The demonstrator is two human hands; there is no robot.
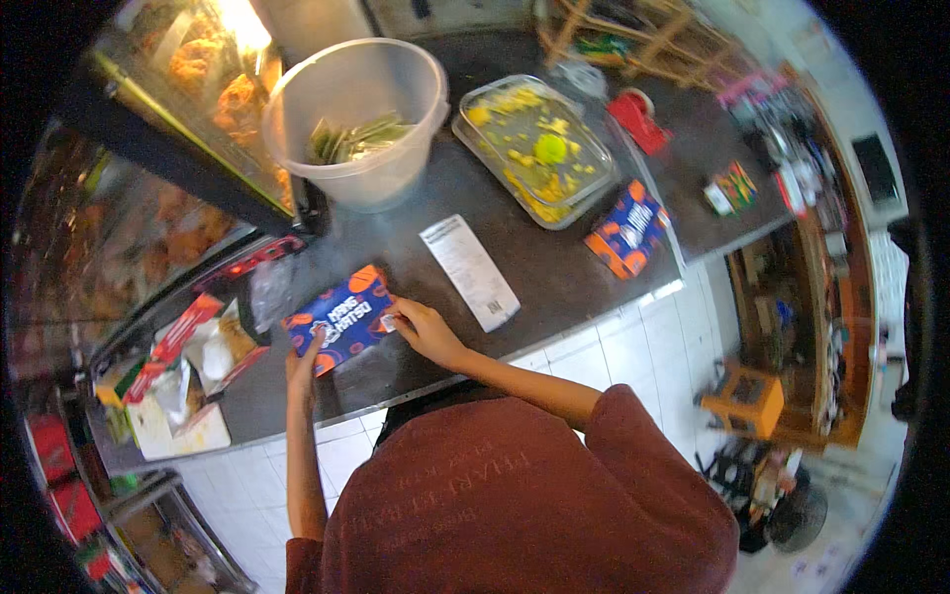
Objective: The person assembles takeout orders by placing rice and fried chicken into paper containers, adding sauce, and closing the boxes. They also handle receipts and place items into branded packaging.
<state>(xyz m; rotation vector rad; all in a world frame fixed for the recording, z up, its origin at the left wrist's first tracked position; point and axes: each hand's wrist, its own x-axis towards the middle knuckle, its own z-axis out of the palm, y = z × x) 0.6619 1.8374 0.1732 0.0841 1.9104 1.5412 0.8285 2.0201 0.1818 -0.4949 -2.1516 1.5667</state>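
A blue and orange printed food box (346, 315) lies at the front left of the dark counter, between both my hands. My left hand (305, 361) grips its left end, with fingers on the printed top. At the opposite end, the fingers of my right hand (427, 335) pinch the corner, where a small white patch shows that I cannot make out. To the right of the box is a long white paper slip (470, 272) with print on it. A similar blue and orange box (628, 230) sits farther right.
A translucent bucket (356, 183) holding green leaf-like pieces stands behind the box. Beside it is a metal tray (542, 153) with yellow food bits. A lit glass food case (213, 119) rises at left. Packets and a white board (183, 431) crowd the left end; red tape (641, 119) lies far right.
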